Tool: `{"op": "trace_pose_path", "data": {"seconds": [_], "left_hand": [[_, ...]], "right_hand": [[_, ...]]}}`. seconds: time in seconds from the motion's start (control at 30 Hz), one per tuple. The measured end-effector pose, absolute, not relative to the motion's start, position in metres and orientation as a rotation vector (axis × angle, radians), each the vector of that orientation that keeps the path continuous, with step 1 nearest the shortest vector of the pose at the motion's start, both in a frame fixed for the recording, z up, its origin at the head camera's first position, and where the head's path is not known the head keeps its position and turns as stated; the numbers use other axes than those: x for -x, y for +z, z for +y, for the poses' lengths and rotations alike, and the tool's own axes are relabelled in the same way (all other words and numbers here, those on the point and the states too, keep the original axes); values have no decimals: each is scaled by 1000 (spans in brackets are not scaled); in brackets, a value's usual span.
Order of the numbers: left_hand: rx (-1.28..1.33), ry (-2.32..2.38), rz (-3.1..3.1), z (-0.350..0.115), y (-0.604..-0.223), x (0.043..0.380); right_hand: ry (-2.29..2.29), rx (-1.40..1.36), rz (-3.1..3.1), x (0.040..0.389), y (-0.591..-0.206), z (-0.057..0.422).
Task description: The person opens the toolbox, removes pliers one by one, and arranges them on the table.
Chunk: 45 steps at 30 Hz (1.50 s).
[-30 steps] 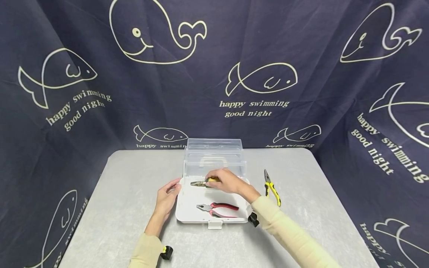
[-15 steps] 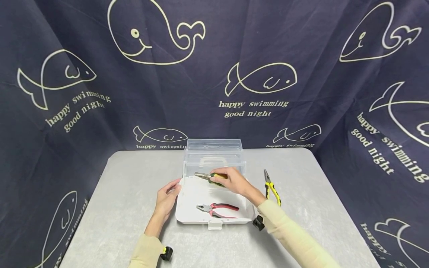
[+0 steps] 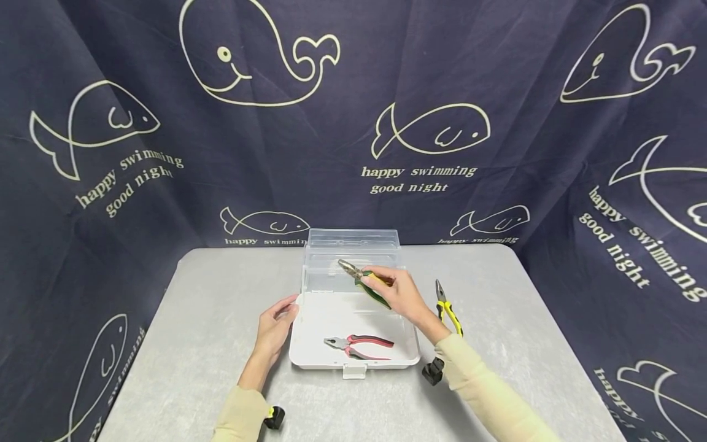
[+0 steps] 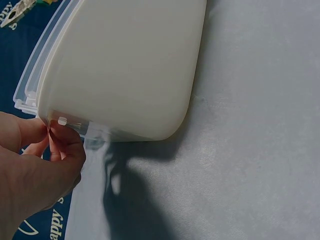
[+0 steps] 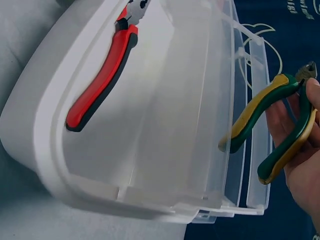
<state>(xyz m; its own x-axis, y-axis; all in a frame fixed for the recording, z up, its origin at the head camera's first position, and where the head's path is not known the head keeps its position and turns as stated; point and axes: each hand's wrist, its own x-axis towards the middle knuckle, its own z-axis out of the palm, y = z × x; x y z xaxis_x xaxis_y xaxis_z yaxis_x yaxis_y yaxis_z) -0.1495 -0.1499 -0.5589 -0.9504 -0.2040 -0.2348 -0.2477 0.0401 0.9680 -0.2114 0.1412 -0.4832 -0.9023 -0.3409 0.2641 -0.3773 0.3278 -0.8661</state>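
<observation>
A white box (image 3: 317,319) with its clear lid (image 3: 353,242) swung open at the back stands mid-table. My right hand (image 3: 399,293) grips green-and-yellow pliers (image 5: 286,145) by the handles, lifted above the back of the box, metal nose pointing up and left. In the right wrist view their handles are spread. My left hand (image 4: 47,165) pinches the box's rim at its left back corner, thumb against bent fingers. Inside the box lie red-and-black pliers (image 3: 353,345), close to its front wall; the right wrist view shows one of their handles.
Yellow-and-black long-nose pliers (image 3: 446,307) lie on the grey table (image 3: 210,319) right of the box, near my right forearm. A latch (image 3: 354,371) sticks out from the box's front. Dark printed cloth (image 3: 331,159) hangs behind and beside the table.
My right hand has lifted the green-and-yellow pliers from inside the box, moving up and to the right, and their nose has tilted upward. My left hand stays at the rim.
</observation>
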Motion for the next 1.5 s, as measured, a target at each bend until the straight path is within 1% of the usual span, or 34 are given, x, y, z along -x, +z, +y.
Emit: {"op": "trace_pose_path", "data": {"seconds": [0.1, 0.47, 0.67, 1.07, 1.5], "left_hand": [[494, 2101, 2242, -150, -559, 150], [480, 2112, 2231, -153, -560, 150], [481, 2117, 2228, -154, -560, 149], [500, 2112, 2235, -154, -560, 149], [487, 2146, 2216, -150, -562, 152]], "right_hand": [[1715, -623, -2500, 212, -482, 147], [2128, -374, -2288, 211, -476, 170], [2208, -221, -2236, 208, -480, 185], [2418, -16, -2047, 201, -487, 218], [2513, 206, -1926, 193, -500, 261]]}}
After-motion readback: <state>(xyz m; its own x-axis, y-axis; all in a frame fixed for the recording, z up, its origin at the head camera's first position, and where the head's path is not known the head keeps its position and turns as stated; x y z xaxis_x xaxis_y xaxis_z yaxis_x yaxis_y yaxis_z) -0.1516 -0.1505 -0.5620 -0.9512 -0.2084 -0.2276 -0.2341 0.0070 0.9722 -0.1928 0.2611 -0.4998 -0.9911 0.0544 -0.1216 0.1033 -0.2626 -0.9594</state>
